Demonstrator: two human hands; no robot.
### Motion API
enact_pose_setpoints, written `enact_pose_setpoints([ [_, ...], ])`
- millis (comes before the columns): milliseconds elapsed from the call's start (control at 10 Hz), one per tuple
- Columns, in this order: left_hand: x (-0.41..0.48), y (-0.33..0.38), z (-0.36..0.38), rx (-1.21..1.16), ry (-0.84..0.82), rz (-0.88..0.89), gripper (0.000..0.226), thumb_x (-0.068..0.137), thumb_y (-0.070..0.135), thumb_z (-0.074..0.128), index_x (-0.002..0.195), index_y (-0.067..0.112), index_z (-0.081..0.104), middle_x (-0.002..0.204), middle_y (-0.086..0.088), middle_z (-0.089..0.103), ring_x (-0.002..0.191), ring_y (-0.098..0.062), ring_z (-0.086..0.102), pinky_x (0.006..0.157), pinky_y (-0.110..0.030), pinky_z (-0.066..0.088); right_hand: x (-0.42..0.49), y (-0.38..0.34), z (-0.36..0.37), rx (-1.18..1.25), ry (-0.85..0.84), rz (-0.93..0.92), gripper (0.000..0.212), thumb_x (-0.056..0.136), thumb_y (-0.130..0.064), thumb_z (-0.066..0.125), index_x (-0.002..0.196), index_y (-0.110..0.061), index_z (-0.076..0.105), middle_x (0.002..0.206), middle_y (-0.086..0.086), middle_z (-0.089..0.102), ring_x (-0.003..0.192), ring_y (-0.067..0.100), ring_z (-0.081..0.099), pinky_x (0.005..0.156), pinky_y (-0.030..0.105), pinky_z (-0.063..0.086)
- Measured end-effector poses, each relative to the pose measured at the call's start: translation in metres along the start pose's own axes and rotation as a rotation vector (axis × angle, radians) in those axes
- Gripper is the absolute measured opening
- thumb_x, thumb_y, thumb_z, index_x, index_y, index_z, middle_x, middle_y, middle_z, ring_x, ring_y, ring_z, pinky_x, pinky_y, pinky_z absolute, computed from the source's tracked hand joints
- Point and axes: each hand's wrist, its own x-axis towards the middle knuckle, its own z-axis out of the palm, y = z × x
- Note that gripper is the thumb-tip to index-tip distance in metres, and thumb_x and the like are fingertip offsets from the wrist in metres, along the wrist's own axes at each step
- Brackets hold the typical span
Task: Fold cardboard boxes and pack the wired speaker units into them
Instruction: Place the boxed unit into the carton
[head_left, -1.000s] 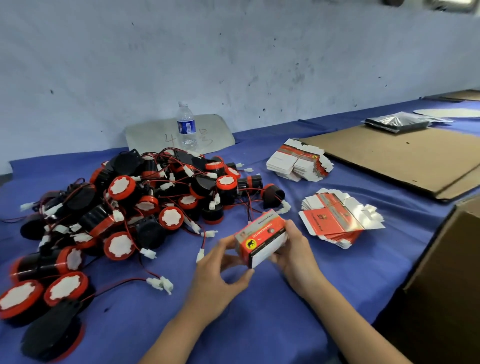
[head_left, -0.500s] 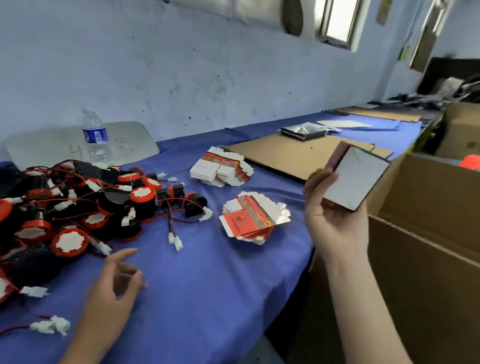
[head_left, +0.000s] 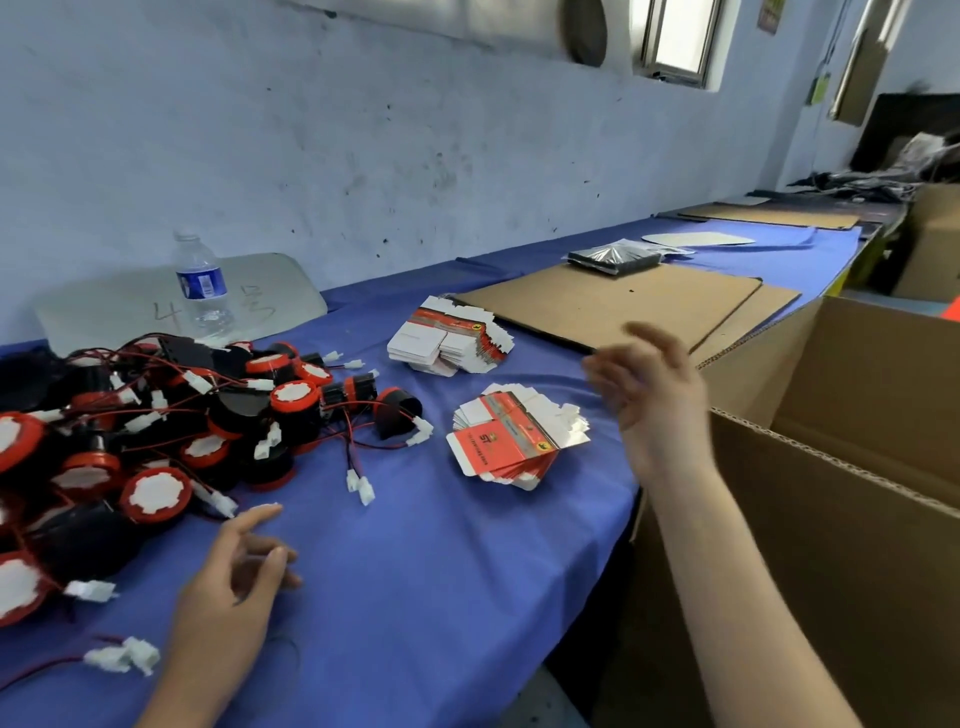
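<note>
Open carton (head_left: 831, 545) near flat box stack (head_left: 511, 439)

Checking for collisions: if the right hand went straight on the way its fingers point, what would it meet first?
Likely the flat cardboard sheet just beyond the right hand; the hand is blurred and its height is unclear.
</note>
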Motion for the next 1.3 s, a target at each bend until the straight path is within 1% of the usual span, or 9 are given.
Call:
enact_pose_setpoints([
  [100,-0.001,0.002,-0.001,0.008,-0.002,-0.002,0.034,0.095,0.004,0.054,0.111,0.034,0.058,0.084,-0.003,0.066,0.066,-0.009,0.066,0.066,-0.012,0.047,0.023,0.044,-0.001,-1.343,-0.545,-0.123,0.055,0.083,0.014,0.045,0.128,-0.016,0.055,0.138,0.006,0.052,0.132,0.025,0.044,0.1,0.035,0.043],
  [200,-0.001,0.002,0.0,0.012,-0.006,-0.007,0.035,0.094,0.004,0.054,0.108,0.036,0.059,0.082,-0.004,0.066,0.065,-0.008,0.066,0.065,-0.011,0.047,0.04,0.068,-0.011,-1.99,-0.929,-0.062,0.068,0.091,0.004,0.045,0.15,-0.026,0.028,0.159,-0.005,0.018,0.146,0.019,0.017,0.102,0.039,0.042],
  [300,-0.001,0.003,0.001,0.019,-0.013,0.004,0.034,0.094,0.003,0.053,0.109,0.033,0.059,0.078,0.0,0.066,0.065,-0.008,0.065,0.067,-0.017,0.049,0.052,0.074,-0.01,-2.15,-1.038,-0.124,0.063,0.093,-0.002,0.044,0.149,-0.026,0.029,0.147,0.001,0.041,0.126,0.028,0.048,0.087,0.037,0.048],
  [500,-0.001,0.004,-0.001,0.053,-0.029,0.031,0.035,0.095,0.003,0.053,0.106,0.036,0.058,0.08,0.009,0.067,0.066,-0.008,0.065,0.069,-0.026,0.051,0.075,0.055,0.011,-2.215,-1.304,0.037,0.053,0.097,-0.011,0.043,0.146,-0.029,0.037,0.125,0.01,0.054,0.107,0.029,0.053,0.078,0.033,0.041],
  [600,-0.001,0.003,-0.001,0.045,-0.026,0.026,0.035,0.095,0.002,0.053,0.105,0.035,0.059,0.078,0.003,0.067,0.065,-0.009,0.065,0.069,-0.027,0.051,0.082,0.038,0.03,-2.083,-1.182,-0.135,0.038,0.096,-0.013,0.042,0.129,-0.025,0.057,0.118,0.008,0.064,0.102,0.03,0.057,0.081,0.036,0.047],
  [700,-0.002,0.003,-0.002,0.048,-0.025,0.027,0.034,0.095,0.001,0.053,0.106,0.032,0.06,0.075,-0.003,0.067,0.064,-0.009,0.065,0.067,-0.023,0.052,0.092,0.02,0.044,-1.877,-0.663,-0.637,0.027,0.095,-0.015,0.042,0.115,-0.02,0.059,0.106,0.01,0.067,0.093,0.034,0.061,0.068,0.035,0.042],
  [800,-0.002,0.004,-0.002,0.052,-0.026,0.028,0.034,0.095,0.001,0.053,0.105,0.033,0.06,0.075,-0.003,0.067,0.065,-0.008,0.065,0.065,-0.019,0.052,0.102,0.011,0.053,-1.555,-0.434,-0.632,0.024,0.094,-0.008,0.042,0.107,-0.013,0.062,0.088,0.014,0.066,0.084,0.038,0.06,0.071,0.043,0.047],
  [1100,-0.003,0.006,-0.002,0.052,-0.037,0.034,0.033,0.094,0.0,0.054,0.103,0.03,0.061,0.074,-0.002,0.068,0.064,-0.008,0.065,0.066,-0.02,0.051,0.084,0.034,0.046,-1.595,-0.704,-0.081,0.051,0.073,-0.072,0.06,0.091,-0.025,0.069,0.081,-0.006,0.068,0.06,0.015,0.066,0.058,0.025,0.048],
  [1300,-0.002,0.003,-0.001,0.05,-0.045,0.021,0.032,0.094,-0.002,0.054,0.1,0.028,0.064,0.077,0.004,0.069,0.064,-0.008,0.065,0.064,-0.014,0.05,0.063,0.07,0.032,-1.833,-1.104,0.186,0.083,0.068,-0.062,0.075,0.139,-0.032,0.044,0.131,-0.006,0.052,0.122,0.02,0.048,0.094,0.031,0.04],
])
